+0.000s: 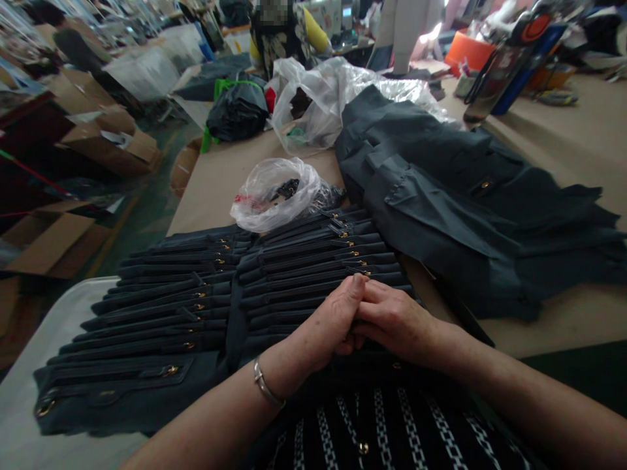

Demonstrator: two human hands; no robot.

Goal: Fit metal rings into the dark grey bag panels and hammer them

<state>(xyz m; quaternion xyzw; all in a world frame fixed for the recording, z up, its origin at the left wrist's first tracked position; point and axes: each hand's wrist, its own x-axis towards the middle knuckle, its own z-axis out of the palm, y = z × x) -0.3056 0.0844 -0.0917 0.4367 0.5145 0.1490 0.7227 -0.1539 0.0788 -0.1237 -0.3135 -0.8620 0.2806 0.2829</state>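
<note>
My left hand [329, 321] and my right hand [392, 320] meet at the near edge of the table, fingers curled together over a dark strap. They rest on the right one of two overlapping rows of dark navy strap pieces with gold snaps [313, 267]. The left row [161, 313] fans out toward the table's left edge. What the fingers pinch is hidden between them. A silver bracelet [266, 385] circles my left wrist.
A heap of dark navy garments [465, 196] lies at the right. A clear plastic bag [274, 192] with small parts sits behind the straps, with more bags [323, 98] farther back. Cardboard boxes [112, 140] stand on the floor left. Another person stands at the far end.
</note>
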